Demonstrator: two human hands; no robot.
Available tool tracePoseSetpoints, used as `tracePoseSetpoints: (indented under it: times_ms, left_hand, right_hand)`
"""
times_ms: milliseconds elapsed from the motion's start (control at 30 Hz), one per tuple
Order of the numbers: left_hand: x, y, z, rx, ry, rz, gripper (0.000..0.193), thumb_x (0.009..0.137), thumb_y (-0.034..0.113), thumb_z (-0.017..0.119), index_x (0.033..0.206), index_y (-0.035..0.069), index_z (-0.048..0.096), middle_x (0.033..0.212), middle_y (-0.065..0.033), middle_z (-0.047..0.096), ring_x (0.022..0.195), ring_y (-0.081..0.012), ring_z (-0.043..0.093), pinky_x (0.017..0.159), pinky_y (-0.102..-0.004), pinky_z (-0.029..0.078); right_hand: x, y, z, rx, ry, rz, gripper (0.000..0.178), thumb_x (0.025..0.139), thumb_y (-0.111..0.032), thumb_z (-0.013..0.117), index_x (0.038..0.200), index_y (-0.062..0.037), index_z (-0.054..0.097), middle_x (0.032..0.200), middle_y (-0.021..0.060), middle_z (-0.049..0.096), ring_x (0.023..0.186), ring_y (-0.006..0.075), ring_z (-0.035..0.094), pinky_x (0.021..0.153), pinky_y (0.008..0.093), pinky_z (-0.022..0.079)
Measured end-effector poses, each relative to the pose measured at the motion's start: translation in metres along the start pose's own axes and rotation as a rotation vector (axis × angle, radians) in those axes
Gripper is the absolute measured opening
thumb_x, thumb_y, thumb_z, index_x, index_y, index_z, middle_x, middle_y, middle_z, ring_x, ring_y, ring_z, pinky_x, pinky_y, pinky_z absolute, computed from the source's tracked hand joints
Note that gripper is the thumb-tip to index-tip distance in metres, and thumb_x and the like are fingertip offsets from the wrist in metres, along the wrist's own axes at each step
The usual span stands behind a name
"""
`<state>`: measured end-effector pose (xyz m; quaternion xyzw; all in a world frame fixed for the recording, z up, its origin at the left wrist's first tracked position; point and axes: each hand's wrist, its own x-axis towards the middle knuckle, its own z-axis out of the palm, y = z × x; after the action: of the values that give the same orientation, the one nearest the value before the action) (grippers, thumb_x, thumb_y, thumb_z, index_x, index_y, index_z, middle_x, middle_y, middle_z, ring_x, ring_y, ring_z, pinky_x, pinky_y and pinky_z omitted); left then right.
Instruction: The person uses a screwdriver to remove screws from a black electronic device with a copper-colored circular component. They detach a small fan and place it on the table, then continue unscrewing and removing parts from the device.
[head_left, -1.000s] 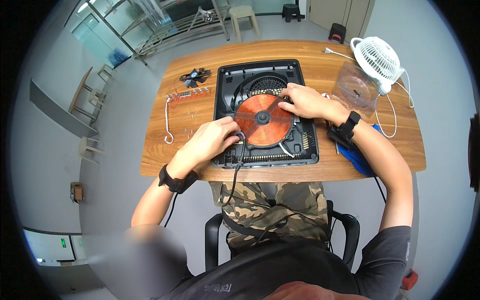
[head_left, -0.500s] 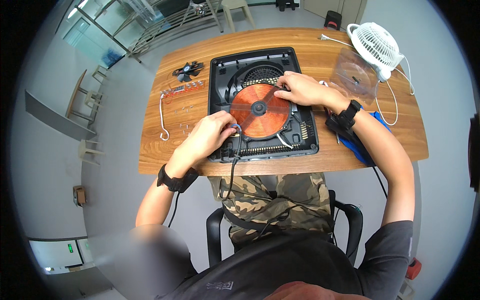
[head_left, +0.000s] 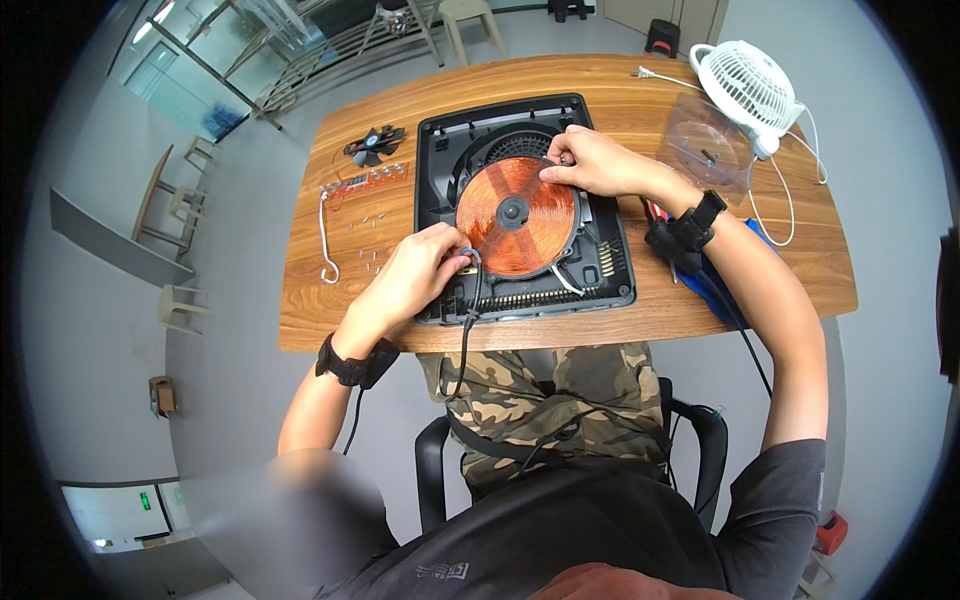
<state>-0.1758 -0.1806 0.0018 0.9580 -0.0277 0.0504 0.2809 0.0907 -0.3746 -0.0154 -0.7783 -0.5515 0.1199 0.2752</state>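
Note:
A round copper induction coil (head_left: 490,205) with dark cross bars and a black hub lies over the open black base of an induction cooker (head_left: 435,140). My right hand (head_left: 598,165) pinches the coil's upper right edge, thumb above. At the opposite side, my left hand (head_left: 422,268) has its fingers closed at the lower left rim. Blue wires of a black power cord (head_left: 472,320) come out beside those fingertips, and the cord hangs over the table edge. Exactly what the left fingertips grip is partly hidden. A white lead (head_left: 567,280) sticks out below the coil.
Left of the base lie a black fan (head_left: 375,146), an orange circuit board (head_left: 365,181) with a white wire, and several small screws (head_left: 370,225). To the right are a clear plastic box (head_left: 705,150), a white desk fan (head_left: 745,85) and a blue cloth (head_left: 712,295).
My right hand has moved slightly up and left along the coil's edge. The coil has shifted a little up and left, its upper edge appearing raised. My left hand stays nearly in place.

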Motion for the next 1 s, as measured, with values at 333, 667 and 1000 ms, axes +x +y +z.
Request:
tracePoseSetpoints:
  times_ms: [333,667,1000]
  left_hand:
    - [-0.002,-0.006,-0.002,-0.056,0.000,-0.001,0.011,0.091,0.004,0.069,0.100,-0.002,0.066,0.090,-0.0152,0.065,0.083,-0.0306,0.066,0.074,-0.0378,0.052]
    - [-0.004,-0.007,-0.005,0.031,-0.012,-0.027,0.014,0.092,0.010,0.070,0.095,-0.003,0.065,0.087,-0.0164,0.065,0.079,-0.0296,0.066,0.073,-0.0381,0.052]
    - [0.007,-0.017,-0.009,-0.123,-0.155,-0.286,0.025,0.088,0.016,0.060,0.097,-0.006,0.070,0.083,-0.0168,0.073,0.080,-0.0259,0.072,0.078,-0.0364,0.055]
  right_hand:
    - [0.000,0.003,-0.012,0.469,-0.248,0.312,0.028,0.093,-0.030,0.076,0.087,-0.0050,0.064,0.072,-0.0038,0.055,0.065,0.0076,0.050,0.056,0.0249,0.039]
    - [-0.001,-0.004,-0.014,0.689,-0.271,0.301,0.021,0.095,-0.029,0.074,0.093,-0.0096,0.066,0.071,-0.0091,0.051,0.058,0.0029,0.038,0.050,0.0217,0.027]
    - [0.005,0.009,-0.004,0.721,-0.316,0.346,0.022,0.097,-0.029,0.072,0.093,-0.0100,0.062,0.070,-0.0088,0.047,0.056,0.0040,0.037,0.048,0.0223,0.026]
